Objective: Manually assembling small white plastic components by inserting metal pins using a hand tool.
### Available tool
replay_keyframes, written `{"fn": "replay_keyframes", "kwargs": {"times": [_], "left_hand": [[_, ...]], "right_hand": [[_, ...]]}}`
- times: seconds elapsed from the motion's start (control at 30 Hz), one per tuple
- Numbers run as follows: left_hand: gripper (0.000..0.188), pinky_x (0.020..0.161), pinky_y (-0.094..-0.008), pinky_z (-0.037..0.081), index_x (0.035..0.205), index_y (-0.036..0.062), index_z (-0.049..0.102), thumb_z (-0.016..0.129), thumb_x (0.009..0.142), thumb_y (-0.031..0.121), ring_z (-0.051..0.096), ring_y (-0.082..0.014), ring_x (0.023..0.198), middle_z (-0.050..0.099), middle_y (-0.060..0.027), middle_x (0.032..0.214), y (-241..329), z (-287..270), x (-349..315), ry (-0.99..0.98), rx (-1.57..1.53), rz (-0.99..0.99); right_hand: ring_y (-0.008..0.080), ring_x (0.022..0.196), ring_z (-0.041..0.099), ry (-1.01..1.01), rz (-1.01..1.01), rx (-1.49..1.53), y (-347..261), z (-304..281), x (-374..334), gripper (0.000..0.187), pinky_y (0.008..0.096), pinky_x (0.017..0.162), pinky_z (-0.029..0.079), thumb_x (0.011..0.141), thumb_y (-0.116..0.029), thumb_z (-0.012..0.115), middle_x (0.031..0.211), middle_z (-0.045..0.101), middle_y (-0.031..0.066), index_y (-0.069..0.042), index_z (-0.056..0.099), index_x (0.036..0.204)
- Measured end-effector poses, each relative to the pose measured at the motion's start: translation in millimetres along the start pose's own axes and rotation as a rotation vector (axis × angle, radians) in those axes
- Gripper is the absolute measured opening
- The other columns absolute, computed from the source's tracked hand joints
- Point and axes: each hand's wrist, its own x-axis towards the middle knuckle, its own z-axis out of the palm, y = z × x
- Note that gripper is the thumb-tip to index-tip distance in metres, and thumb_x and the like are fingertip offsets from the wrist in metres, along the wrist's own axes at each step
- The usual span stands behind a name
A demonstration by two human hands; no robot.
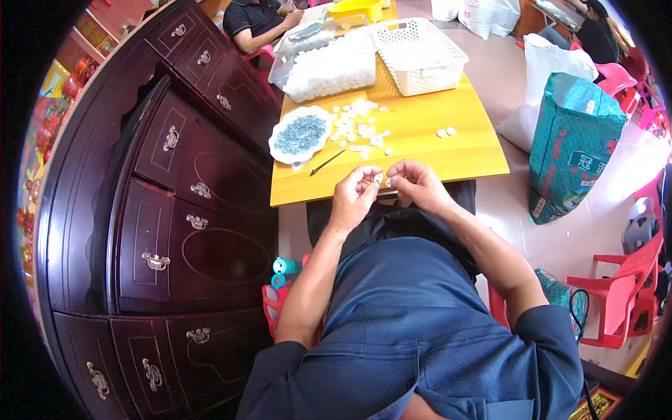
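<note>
Over the near edge of the yellow table [455, 150], my left hand [355, 197] pinches a small white piece [378, 178] between thumb and fingertips. Close beside it, my right hand [422, 187] is closed in a pinch too. Something tiny and pale shows at its fingertips, too small to name. Ahead of my hands lie several loose white pieces [362, 129] in a scattered group. A white scalloped plate [278, 149] at the left holds a heap of small blue-grey bits [301, 134]. Between the plate and my left hand lies a thin dark pointed tool [327, 162].
A clear bin of white pieces [332, 70] and a white perforated basket [423, 73] stand at the table's far side. Dark wooden cabinets [210, 252] line the left. A green woven sack [570, 154] and red chairs [619, 294] are at the right. A person [255, 24] sits beyond the table.
</note>
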Motion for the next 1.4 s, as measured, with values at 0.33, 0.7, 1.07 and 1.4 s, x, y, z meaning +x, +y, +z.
{"fn": "replay_keyframes", "kwargs": {"times": [0.33, 0.7, 1.07, 1.4], "left_hand": [[0.017, 0.057, -0.0219, 0.046, 0.114, 0.0022, 0.064, 0.063, 0.097, 0.007, 0.054, -0.0050, 0.062, 0.061, 0.0021, 0.078, 9, -5, 0, -0.013, -0.132, -0.135], [0.020, 0.062, -0.0225, 0.051, 0.115, 0.0016, 0.066, 0.067, 0.100, 0.014, 0.060, -0.0070, 0.068, 0.064, 0.0001, 0.083, 1, -5, 0, 0.013, -0.238, -0.081], [0.016, 0.061, -0.0213, 0.052, 0.114, 0.0020, 0.066, 0.064, 0.102, 0.013, 0.062, -0.0074, 0.066, 0.067, -0.0034, 0.084, 3, -12, 2, 0.023, -0.047, -0.126], [0.025, 0.064, -0.0209, 0.054, 0.123, -0.0004, 0.063, 0.066, 0.098, 0.002, 0.064, -0.0068, 0.073, 0.069, -0.0050, 0.093, 0, -12, 1, -0.095, -0.158, -0.149]], "right_hand": [[0.0041, 0.074, 0.058, 0.019, -0.029, 0.005, 2, -3, 3, 0.014, 0.0202, 0.067, 0.050, 0.099, -0.011, 0.066, 0.088, 0.064, -0.0030, -0.004, 0.063, 0.111], [0.0057, 0.077, 0.058, 0.031, -0.036, 0.013, 7, -5, 5, 0.012, 0.0221, 0.070, 0.051, 0.098, -0.009, 0.065, 0.090, 0.064, -0.0014, -0.004, 0.063, 0.109], [0.0048, 0.078, 0.058, -0.001, -0.010, 0.002, 2, -5, 4, 0.011, 0.0211, 0.071, 0.050, 0.099, -0.010, 0.065, 0.091, 0.063, -0.0029, -0.005, 0.063, 0.109], [0.0071, 0.076, 0.061, -0.040, 0.012, -0.041, -3, -2, 1, 0.018, 0.0237, 0.068, 0.052, 0.097, -0.010, 0.066, 0.088, 0.064, -0.0005, -0.003, 0.060, 0.112]]}}
